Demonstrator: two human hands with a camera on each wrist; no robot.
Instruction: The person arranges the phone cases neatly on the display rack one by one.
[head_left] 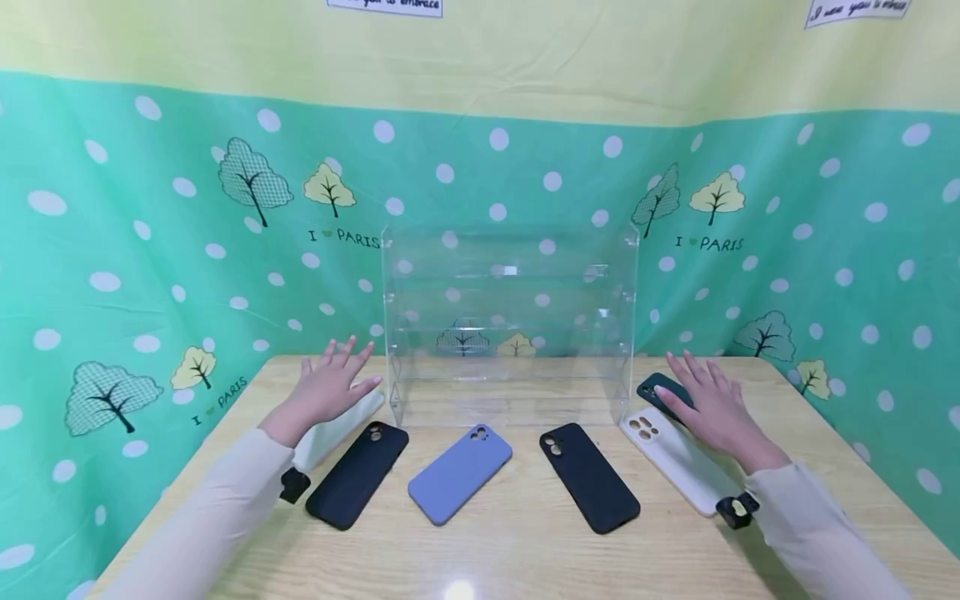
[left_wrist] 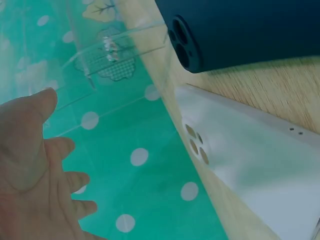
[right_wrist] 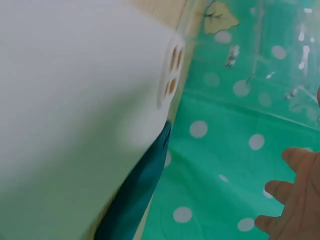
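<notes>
At the left of the wooden counter [head_left: 510,558], above a pale phone case [head_left: 341,433], the left hand [head_left: 326,387], palm down, grip apart, fingers spread and thumb out toward the clear plastic rack [head_left: 510,342]. At the right, over a dark green phone case [head_left: 666,383] and near the upper part of a white phone case [head_left: 682,462], the right hand [head_left: 711,408], grip likewise apart, fingers straight. Hard to tell from this angle: contact or a small gap between right thumb and green case. Flat on the counter between both hands, in front of the rack, from left to right: a black phone case [head_left: 357,475], a lilac phone case [head_left: 460,475] and a second black phone case [head_left: 590,479], all with camera holes toward the rack. Behind, a green and yellow curtain [head_left: 450,150] with pale dots and trees.
</notes>
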